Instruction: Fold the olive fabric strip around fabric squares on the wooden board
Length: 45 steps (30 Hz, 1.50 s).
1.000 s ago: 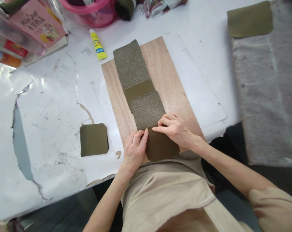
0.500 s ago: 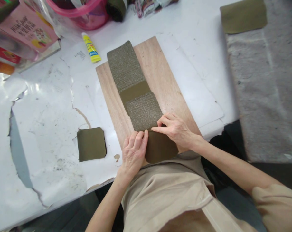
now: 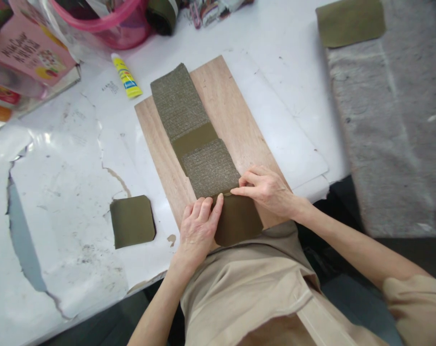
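Note:
A long olive-green strip (image 3: 210, 166), with rough, fuzzy panels and smooth bands, lies lengthwise on a thin wooden board (image 3: 232, 105). Its near end is a smooth olive flap (image 3: 239, 221) with rounded corners, resting against the apron. My left hand (image 3: 199, 223) is closed at the flap's left side, its thumb and fingers at the narrow fold between flap and fuzzy panel. On the same fold, to the right, my right hand (image 3: 264, 190) has thumb and forefinger pinched, other fingers curled. The undersides of both hands' grips are hidden.
A separate olive square (image 3: 133, 221) with cut corners lies left of the board. Beyond are a yellow glue tube (image 3: 127, 77), a pink basket (image 3: 113, 31) and a pink box (image 3: 30, 48). A grey felt-like slab (image 3: 391, 125) stands at right. The white table covering is torn at left.
The camera view has shifted slightly, moving the table things a little left. Both hands stay at the fold, with only small finger movement; a bit more of the fold shows between them.

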Motion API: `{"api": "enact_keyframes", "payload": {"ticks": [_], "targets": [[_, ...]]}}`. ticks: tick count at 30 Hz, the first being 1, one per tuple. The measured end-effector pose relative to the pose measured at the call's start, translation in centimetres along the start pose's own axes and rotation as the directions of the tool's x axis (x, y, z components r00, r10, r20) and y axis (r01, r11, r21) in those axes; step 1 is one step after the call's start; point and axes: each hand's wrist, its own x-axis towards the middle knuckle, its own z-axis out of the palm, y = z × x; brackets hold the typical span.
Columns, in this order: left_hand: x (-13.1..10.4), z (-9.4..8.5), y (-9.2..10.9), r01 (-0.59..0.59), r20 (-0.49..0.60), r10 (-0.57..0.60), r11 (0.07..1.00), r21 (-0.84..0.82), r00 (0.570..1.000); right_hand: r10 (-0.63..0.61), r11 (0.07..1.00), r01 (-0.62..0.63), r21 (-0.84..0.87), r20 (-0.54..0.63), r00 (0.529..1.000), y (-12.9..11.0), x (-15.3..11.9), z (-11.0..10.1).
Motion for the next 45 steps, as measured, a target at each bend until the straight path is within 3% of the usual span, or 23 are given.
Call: {"api": "enact_keyframes", "payload": {"ticks": [18,27,38,45], "targets": [[1.6,-0.6,0.0,-0.083,0.057,0.079,0.994,0.067,0.995,-0.002,0.999,0.003,-0.033,0.034,0.999,0.4,-0.6,-0.8],[2.3,-0.6,0.3,-0.074,0.047,0.075,0.997,-0.023,0.996,0.029,0.999,-0.029,0.015,-0.007,1.0,0.5,-0.9,-1.0],[3.5,-1.8,1.1,-0.076,0.153,0.07,0.996,0.036,0.986,-0.004,0.995,0.006,-0.102,0.024,1.0,0.5,-1.5,-1.3],[4.2,-2.3,1.9,-0.072,0.16,0.051,0.989,0.129,0.986,0.062,0.983,-0.059,-0.174,0.009,0.998,0.2,-2.6,-1.4]]}}
